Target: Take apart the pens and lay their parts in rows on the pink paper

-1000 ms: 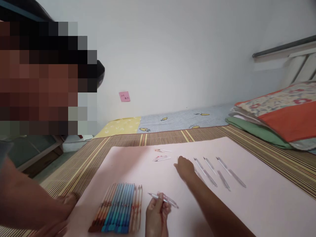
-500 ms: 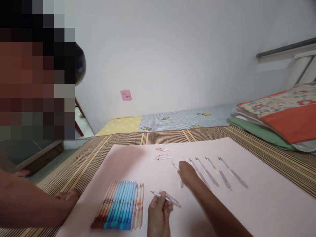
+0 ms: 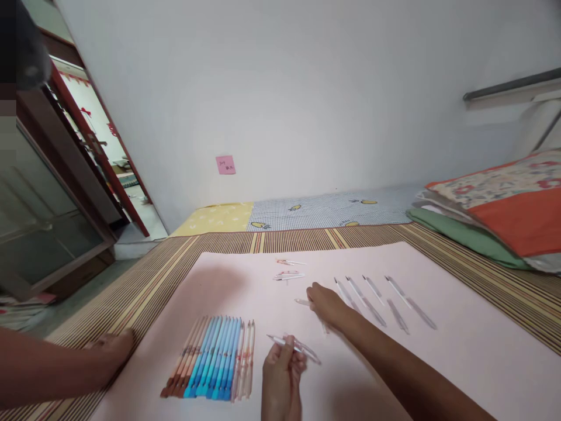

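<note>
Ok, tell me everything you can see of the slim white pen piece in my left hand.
The slim white pen piece is straight and plastic-looking, with a narrow, darker tip. It is pinched in the left hand, over the pink sheet, tip pointing left and slightly away. A clear, pinkish piece sits alongside in the same hand; whether the two touch is unclear.

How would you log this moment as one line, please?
left hand: holding slender pen parts | right hand: pinching clear piece | coloured pens: lined up on pink sheet
</note>
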`<action>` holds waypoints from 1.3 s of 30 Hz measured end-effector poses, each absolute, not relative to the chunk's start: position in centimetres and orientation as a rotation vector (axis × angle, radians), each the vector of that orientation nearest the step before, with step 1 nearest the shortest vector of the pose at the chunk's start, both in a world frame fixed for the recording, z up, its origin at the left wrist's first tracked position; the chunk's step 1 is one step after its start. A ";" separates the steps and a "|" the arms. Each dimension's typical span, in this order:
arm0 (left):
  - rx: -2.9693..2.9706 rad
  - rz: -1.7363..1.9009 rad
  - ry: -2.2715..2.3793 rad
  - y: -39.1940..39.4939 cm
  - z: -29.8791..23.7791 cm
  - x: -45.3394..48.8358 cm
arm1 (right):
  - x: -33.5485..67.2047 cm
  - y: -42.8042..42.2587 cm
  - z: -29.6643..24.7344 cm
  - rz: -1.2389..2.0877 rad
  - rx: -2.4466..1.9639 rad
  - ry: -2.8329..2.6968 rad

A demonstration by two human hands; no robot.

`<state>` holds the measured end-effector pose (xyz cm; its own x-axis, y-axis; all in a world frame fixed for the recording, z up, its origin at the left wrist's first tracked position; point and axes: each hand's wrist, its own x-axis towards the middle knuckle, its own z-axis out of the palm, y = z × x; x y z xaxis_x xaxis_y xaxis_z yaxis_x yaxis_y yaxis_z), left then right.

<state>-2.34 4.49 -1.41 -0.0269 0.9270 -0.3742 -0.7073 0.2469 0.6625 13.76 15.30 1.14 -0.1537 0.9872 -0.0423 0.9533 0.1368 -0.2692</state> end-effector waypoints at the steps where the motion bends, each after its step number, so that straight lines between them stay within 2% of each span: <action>1: 0.312 1.338 0.889 4.5 -1.4 -2.3 | 14.0 15.0 1.0 0.354 -1.946 -2.237; 9: 0.311 1.350 0.909 4.6 -1.3 -2.1 | 13.2 14.3 0.1 0.387 -1.886 -2.160; 25: 0.294 1.352 0.891 4.9 -2.3 -2.3 | 9.3 18.8 0.6 0.260 -1.868 -2.236; 34: 0.334 1.339 0.877 4.6 -1.6 -2.4 | 9.3 16.8 -0.4 0.190 -1.934 -2.059; 39: 0.333 1.330 0.876 4.7 -1.7 -2.4 | 10.6 15.3 -1.1 0.262 -1.944 -1.978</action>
<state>-2.38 4.67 -1.71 -0.0117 0.9325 -0.3611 -0.6998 0.2503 0.6690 10.56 15.31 -1.09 0.0060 0.9927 0.1203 0.9272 0.0395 -0.3724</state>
